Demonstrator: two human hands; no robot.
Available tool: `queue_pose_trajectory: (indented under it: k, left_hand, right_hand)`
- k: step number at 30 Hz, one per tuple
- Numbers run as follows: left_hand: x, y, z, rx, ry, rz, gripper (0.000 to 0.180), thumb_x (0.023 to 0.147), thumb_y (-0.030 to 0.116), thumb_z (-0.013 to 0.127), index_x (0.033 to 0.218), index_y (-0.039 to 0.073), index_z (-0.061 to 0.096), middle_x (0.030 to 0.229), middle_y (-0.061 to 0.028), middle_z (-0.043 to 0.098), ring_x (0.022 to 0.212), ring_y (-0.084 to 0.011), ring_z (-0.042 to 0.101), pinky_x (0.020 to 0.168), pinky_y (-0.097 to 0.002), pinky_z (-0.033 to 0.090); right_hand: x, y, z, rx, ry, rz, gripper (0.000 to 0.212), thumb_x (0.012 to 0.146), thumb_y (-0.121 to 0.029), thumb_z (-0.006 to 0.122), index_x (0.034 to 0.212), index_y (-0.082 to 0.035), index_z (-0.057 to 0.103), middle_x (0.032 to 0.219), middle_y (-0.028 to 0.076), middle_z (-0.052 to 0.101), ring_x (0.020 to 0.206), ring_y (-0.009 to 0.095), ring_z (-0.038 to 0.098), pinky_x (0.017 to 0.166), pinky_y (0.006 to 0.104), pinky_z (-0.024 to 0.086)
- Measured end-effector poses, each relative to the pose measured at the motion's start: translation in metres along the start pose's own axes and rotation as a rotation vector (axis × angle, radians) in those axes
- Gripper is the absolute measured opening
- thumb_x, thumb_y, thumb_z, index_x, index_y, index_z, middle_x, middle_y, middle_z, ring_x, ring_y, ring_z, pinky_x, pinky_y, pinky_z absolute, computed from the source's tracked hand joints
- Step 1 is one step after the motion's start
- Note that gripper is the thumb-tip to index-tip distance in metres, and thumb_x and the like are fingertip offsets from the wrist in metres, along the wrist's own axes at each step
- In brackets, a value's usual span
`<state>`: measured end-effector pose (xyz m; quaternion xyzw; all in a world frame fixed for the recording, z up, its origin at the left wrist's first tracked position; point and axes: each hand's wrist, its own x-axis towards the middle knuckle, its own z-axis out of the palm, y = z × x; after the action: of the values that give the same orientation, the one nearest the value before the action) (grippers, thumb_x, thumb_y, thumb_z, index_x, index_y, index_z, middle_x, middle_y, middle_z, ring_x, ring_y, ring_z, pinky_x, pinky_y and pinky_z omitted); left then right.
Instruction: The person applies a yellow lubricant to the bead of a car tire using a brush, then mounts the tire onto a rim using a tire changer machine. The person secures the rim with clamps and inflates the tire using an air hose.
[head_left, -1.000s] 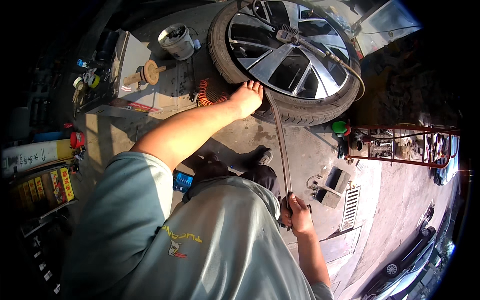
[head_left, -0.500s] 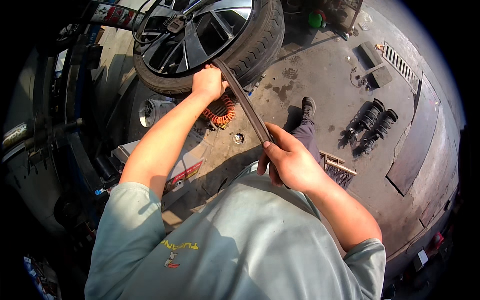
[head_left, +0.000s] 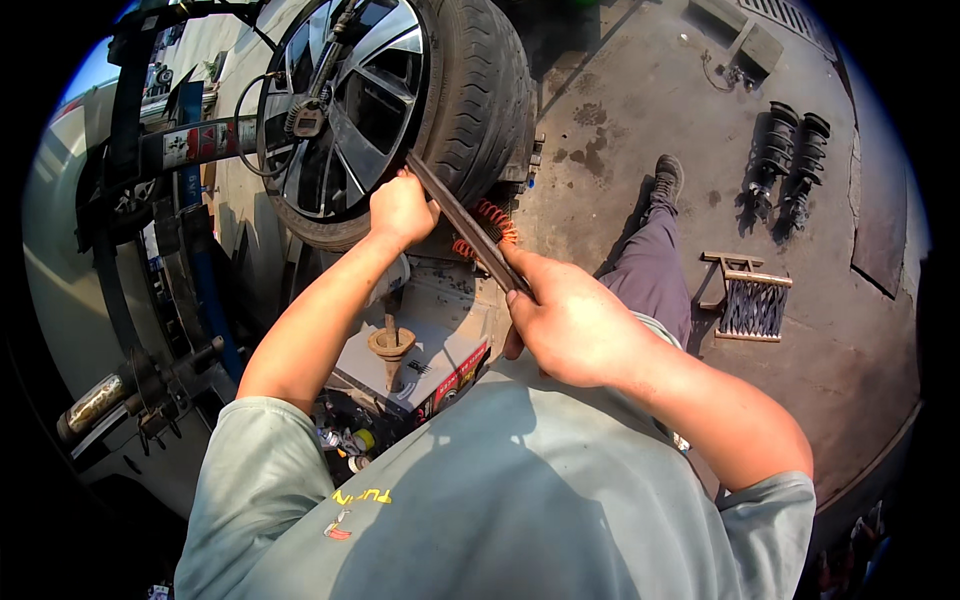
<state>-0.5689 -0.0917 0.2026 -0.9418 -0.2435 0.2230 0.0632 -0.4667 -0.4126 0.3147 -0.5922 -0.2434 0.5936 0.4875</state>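
A long dark metal tire lever point(head_left: 462, 220) slants from the rim edge of a wheel down toward my body. My right hand point(head_left: 570, 315) is wrapped round its near end, thumb on top. Up by the lever's far tip, my left hand point(head_left: 402, 212) is closed against the tire's edge; what its fingers hold is hidden. The wheel has a black and silver alloy rim point(head_left: 350, 110) and a worn black tire point(head_left: 470, 100), standing tilted at the upper left. On the rim rests an air gauge point(head_left: 308, 120) with a black hose.
Orange coiled hose point(head_left: 497, 222) lies below the tire. A cardboard box point(head_left: 430, 365) with a funnel-shaped part point(head_left: 391, 345) on it stands near my left side. Machine arms point(head_left: 205, 145) fill the left. Two shock absorbers point(head_left: 775, 155) and a small slatted stand point(head_left: 752, 298) are on the floor at right.
The view has shifted, bringing more of the machine and box into sight. Both hands keep their places on the wheel edge and lever; the lever looks slightly more slanted.
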Motion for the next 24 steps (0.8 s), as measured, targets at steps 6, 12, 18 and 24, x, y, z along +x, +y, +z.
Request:
queue_pose_trajectory:
  k: [6,12,18,24]
  left_hand:
    - [-0.009,0.004,-0.005,0.011,-0.027,-0.042,0.073,0.086,0.054,0.084,0.123,-0.005,0.065,0.085,-0.0218,0.076,0.087,-0.0422,0.077,0.077,-0.05,0.062]
    - [0.005,0.01,-0.005,0.028,0.133,0.06,0.079,0.088,0.05,0.085,0.139,-0.005,0.061,0.108,-0.0268,0.077,0.102,-0.0415,0.076,0.088,-0.0483,0.061]
    - [-0.016,0.009,-0.004,0.001,0.046,-0.121,0.084,0.087,0.05,0.086,0.145,-0.005,0.059,0.112,-0.0248,0.078,0.109,-0.0382,0.076,0.094,-0.0467,0.06]
    - [-0.022,0.012,0.007,-0.023,0.146,-0.151,0.088,0.087,0.048,0.086,0.15,-0.003,0.054,0.143,-0.0223,0.067,0.126,-0.0353,0.069,0.102,-0.0446,0.057]
  right_hand:
    - [0.012,-0.023,0.032,0.206,-0.159,-0.015,0.067,0.107,-0.015,0.051,0.167,0.002,0.026,0.088,0.016,0.073,0.064,0.025,0.07,0.062,0.0405,0.057]
    - [0.011,-0.066,0.084,0.047,0.219,-0.729,0.073,0.1,-0.049,0.069,0.141,0.008,0.046,0.095,0.03,0.071,0.076,0.047,0.072,0.073,0.0529,0.059]
    - [0.045,-0.092,0.098,-0.667,0.346,-0.935,0.06,0.088,-0.058,0.075,0.092,0.001,0.068,0.072,0.015,0.07,0.074,0.032,0.074,0.067,0.0431,0.056]
    - [0.079,-0.122,0.11,-0.579,0.662,-1.305,0.039,0.087,-0.045,0.077,0.08,-0.008,0.069,0.074,0.007,0.061,0.073,0.028,0.061,0.07,0.0421,0.05]
